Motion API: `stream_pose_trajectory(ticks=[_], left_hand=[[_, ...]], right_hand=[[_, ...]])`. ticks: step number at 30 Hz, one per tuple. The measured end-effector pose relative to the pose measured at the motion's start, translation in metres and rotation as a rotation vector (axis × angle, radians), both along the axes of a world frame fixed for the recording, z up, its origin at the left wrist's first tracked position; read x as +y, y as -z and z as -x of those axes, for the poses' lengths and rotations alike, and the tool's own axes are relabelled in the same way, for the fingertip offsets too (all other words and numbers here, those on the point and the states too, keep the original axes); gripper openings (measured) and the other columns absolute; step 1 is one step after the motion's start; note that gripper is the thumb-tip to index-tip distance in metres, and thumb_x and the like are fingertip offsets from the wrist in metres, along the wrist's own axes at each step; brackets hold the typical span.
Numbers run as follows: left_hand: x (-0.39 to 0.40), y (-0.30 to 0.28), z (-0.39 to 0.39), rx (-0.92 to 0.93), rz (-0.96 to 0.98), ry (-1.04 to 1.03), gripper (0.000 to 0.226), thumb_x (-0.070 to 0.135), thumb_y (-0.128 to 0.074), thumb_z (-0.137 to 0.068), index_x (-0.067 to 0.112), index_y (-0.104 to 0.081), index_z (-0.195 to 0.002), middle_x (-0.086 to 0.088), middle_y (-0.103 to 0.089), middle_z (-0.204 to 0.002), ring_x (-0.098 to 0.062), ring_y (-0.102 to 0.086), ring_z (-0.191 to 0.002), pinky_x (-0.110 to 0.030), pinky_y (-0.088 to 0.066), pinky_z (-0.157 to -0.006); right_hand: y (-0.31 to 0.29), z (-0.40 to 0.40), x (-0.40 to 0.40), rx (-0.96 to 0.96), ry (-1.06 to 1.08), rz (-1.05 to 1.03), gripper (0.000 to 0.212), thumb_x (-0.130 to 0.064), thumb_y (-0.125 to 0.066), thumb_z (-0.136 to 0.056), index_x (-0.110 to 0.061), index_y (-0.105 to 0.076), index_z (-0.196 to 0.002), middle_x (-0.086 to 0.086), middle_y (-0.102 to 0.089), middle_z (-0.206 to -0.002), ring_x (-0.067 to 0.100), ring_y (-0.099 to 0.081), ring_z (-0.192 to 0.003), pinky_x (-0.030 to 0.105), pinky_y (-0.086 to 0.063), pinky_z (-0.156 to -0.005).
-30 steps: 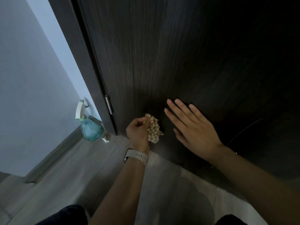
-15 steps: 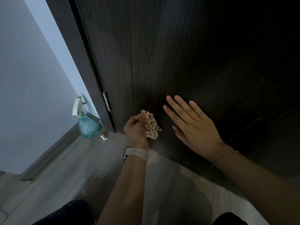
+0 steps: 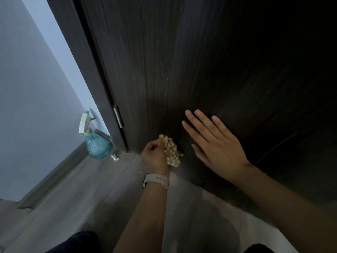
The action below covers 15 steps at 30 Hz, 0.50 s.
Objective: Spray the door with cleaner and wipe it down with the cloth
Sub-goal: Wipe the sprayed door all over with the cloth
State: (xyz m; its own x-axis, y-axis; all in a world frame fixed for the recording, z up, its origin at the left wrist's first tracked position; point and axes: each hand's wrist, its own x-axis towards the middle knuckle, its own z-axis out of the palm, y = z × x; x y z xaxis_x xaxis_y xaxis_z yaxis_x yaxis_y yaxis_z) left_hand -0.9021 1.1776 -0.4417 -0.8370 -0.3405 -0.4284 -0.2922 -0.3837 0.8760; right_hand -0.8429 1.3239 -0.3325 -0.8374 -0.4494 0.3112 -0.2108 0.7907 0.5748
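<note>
Left hand (image 3: 155,156) low at centre frame, fingers curled round a bunched patterned cloth (image 3: 171,152), cloth pressed on the dark wood-grain door (image 3: 200,61) near its bottom edge. White-strap watch (image 3: 156,180) on that wrist.

Right hand (image 3: 217,145) just right of the cloth, flat against the door, fingers straight and slightly spread, holding nothing. Thin bracelet (image 3: 250,178) on the right wrist.

Spray bottle (image 3: 96,145): teal ribbed body, white and green trigger head, upright on the floor at left of frame. It sits in the corner by the pale wall (image 3: 27,88), next to the dark door frame (image 3: 87,61), well apart from both hands.

Metal hinge (image 3: 117,115) on the door's left edge, above and between bottle and cloth. Small metal piece (image 3: 115,156) on the floor just right of the bottle; can't tell what it is.

Grey skirting (image 3: 54,178) runs along the wall foot. Grey plank floor (image 3: 73,207) across the lower frame. Dark trouser knees at the bottom edge.

Thin pale scratch or line (image 3: 277,147) on the door, right of the right hand.

No readable text on bottle, watch or door.
</note>
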Motion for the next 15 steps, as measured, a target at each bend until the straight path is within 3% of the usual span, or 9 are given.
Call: stream_pose_trajectory(ticks=[3, 8, 15], left_hand=[[-0.005, 0.023, -0.004, -0.133, 0.006, 0.046, 0.023, -0.004, -0.061, -0.089, 0.013, -0.068, -0.075, -0.007, -0.069, -0.082, -0.019, -0.066, -0.079, -0.019, -0.050, -0.061], [0.001, 0.009, -0.005, -0.027, 0.021, 0.080, 0.013, -0.002, -0.063, -0.088, 0.008, -0.071, -0.086, -0.004, -0.071, -0.083, -0.012, -0.067, -0.076, -0.023, -0.055, -0.071], [-0.005, 0.020, -0.001, -0.145, 0.002, 0.019, 0.022, -0.002, -0.064, -0.086, 0.015, -0.070, -0.075, -0.005, -0.070, -0.081, -0.020, -0.068, -0.081, -0.026, -0.054, -0.069]], right_hand=[[0.001, 0.000, 0.000, 0.004, -0.005, 0.013, 0.063, -0.036, -0.033, -0.098, -0.013, -0.022, -0.156, 0.010, -0.008, -0.165, 0.023, -0.004, -0.152, 0.038, 0.003, -0.122], [0.001, 0.000, 0.000, 0.018, -0.009, -0.008, 0.062, -0.035, -0.031, -0.099, -0.013, -0.022, -0.156, 0.010, -0.007, -0.165, 0.024, -0.004, -0.152, 0.038, 0.002, -0.122], [-0.001, -0.002, 0.000, 0.017, -0.020, 0.010, 0.062, -0.035, -0.033, -0.099, -0.013, -0.022, -0.156, 0.010, -0.008, -0.165, 0.023, -0.004, -0.152, 0.038, 0.001, -0.122]])
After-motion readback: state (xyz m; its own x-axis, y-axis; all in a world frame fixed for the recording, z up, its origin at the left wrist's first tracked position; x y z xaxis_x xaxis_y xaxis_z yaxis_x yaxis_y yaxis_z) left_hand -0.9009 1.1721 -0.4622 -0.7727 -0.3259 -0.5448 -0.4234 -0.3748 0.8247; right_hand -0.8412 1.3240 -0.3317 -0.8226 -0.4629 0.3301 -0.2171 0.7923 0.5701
